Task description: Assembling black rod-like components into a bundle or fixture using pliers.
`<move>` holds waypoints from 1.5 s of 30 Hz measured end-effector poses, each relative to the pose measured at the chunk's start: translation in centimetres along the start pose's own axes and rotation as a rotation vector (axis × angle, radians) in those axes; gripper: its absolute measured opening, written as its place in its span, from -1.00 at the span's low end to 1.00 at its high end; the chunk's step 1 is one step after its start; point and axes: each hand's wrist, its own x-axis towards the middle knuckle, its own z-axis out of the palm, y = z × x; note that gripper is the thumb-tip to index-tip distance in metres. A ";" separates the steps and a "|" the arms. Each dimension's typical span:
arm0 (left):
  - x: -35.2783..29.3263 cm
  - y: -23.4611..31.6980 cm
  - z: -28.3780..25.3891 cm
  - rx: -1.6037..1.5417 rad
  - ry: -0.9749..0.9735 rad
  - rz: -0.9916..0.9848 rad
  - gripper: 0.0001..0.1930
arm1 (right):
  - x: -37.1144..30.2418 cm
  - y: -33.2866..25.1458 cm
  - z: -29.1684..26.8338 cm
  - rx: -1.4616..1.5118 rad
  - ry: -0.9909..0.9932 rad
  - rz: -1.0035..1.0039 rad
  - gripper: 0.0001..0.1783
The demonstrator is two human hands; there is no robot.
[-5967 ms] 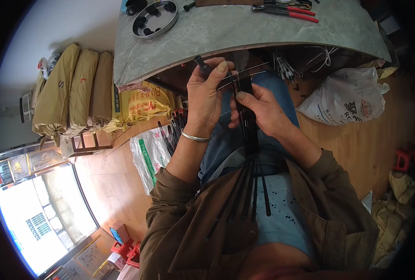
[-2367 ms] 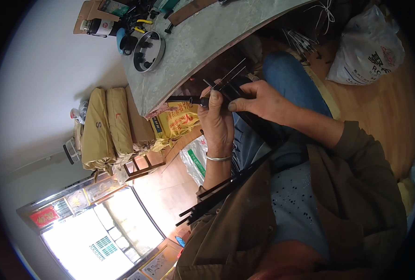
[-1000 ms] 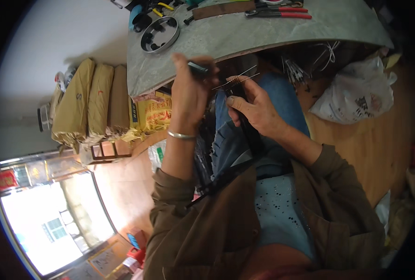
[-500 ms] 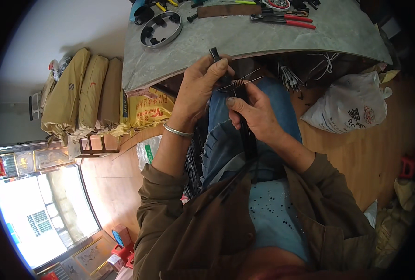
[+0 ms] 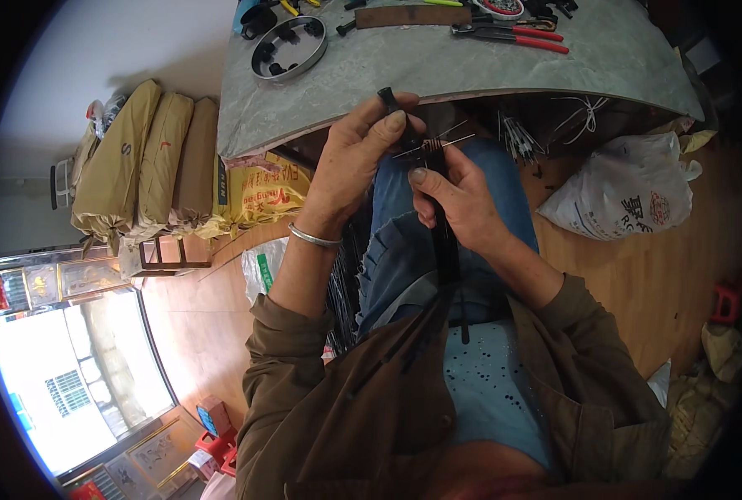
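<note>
Over my lap, my left hand [image 5: 350,154] is closed round a black flared tube piece [image 5: 388,99], its end standing out above the thumb. My right hand [image 5: 464,204] grips a bundle of slim black ribs [image 5: 447,254], like a folded umbrella frame, running down toward my shirt. One rounded black end [image 5: 464,335] lies against the light blue shirt. Several thin metal wires [image 5: 458,140] stick out sideways from the bundle's top, between the two hands. My fingers partly hide where the tube piece and the bundle meet.
Ahead stands a grey stone-patterned table [image 5: 388,67] with a round metal tray [image 5: 288,48] of black parts and red-handled pliers [image 5: 521,37]. A white plastic bag [image 5: 621,187] sits on the floor at right. Wrapped brown packages [image 5: 121,162] lean at left. More black rods [image 5: 348,275] are beside my left leg.
Both hands keep their grips and have barely moved. A rounded black end now shows lower against the shirt. The whole view has shifted slightly.
</note>
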 end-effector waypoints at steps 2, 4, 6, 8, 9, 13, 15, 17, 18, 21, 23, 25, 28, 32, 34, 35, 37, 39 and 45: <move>-0.1 -0.1 0.1 0.019 0.013 0.030 -0.64 | 0.1 -0.1 0.0 0.007 0.003 -0.004 -0.78; -0.1 -0.2 0.2 0.029 0.019 0.041 -0.64 | 0.0 -0.1 0.0 -0.002 0.000 -0.001 -0.77; -0.2 0.0 0.2 -0.059 0.010 0.013 -0.64 | 0.1 -0.1 -0.1 -0.005 -0.001 0.000 -0.76; -0.3 -0.1 0.2 -0.102 0.003 -0.004 -0.65 | 0.3 0.0 -0.3 -0.010 -0.006 0.020 -0.73; -0.4 -0.3 0.3 -0.091 0.026 0.006 -0.65 | 0.3 -0.1 -0.3 -0.012 -0.008 0.029 -0.71; -0.4 -0.6 0.3 -0.118 0.070 0.019 -0.66 | 0.1 -0.7 -0.1 0.018 -0.005 0.040 -0.66; -0.2 -0.6 0.3 -0.212 0.073 0.011 -0.67 | 0.2 -0.5 -0.3 0.041 -0.006 0.040 -0.66; -0.4 -0.9 0.4 -0.210 0.078 0.012 -0.67 | 0.2 -0.3 -0.5 0.079 -0.018 0.047 -0.66; -0.5 -0.9 0.4 -0.209 0.092 0.022 -0.67 | 0.3 -0.3 -0.5 0.084 -0.013 0.040 -0.66; -0.4 -1.3 0.3 -0.235 0.116 0.013 -0.67 | 0.5 -0.2 -0.3 0.114 -0.021 0.051 -0.65; -0.2 -1.5 0.1 -0.297 0.150 -0.015 -0.68 | 0.4 0.1 -0.4 0.125 -0.005 0.037 -0.65; -0.1 -1.4 0.4 -0.269 0.175 -0.021 -0.68 | 0.4 0.4 -0.5 0.132 0.017 0.027 -0.66; -0.7 -1.4 0.7 -0.228 0.232 -0.030 -0.67 | 0.4 0.6 -0.9 0.140 0.028 0.014 -0.65; -2.2 -1.4 1.4 0.217 0.221 -0.035 -0.64 | 0.4 0.4 -1.2 0.142 0.014 0.025 -0.64; -2.6 -1.5 1.9 0.154 0.233 -0.054 -0.64 | 0.3 0.5 -1.1 0.144 -0.004 0.037 -0.65; -2.7 -1.4 2.0 0.078 0.249 -0.068 -0.65 | 0.2 0.5 -1.0 0.123 -0.002 0.024 -0.64; -2.9 -1.3 2.4 0.099 0.255 -0.081 -0.68 | 0.1 0.4 -1.0 0.076 0.003 0.000 -0.62; -3.2 -1.4 2.9 0.047 0.274 -0.034 -0.69 | 0.2 1.3 -1.2 -0.178 0.069 -0.198 -0.64; -3.2 -2.3 2.9 -0.043 0.265 0.017 -0.68 | 0.3 -0.5 -2.9 -0.981 0.038 -0.392 -0.61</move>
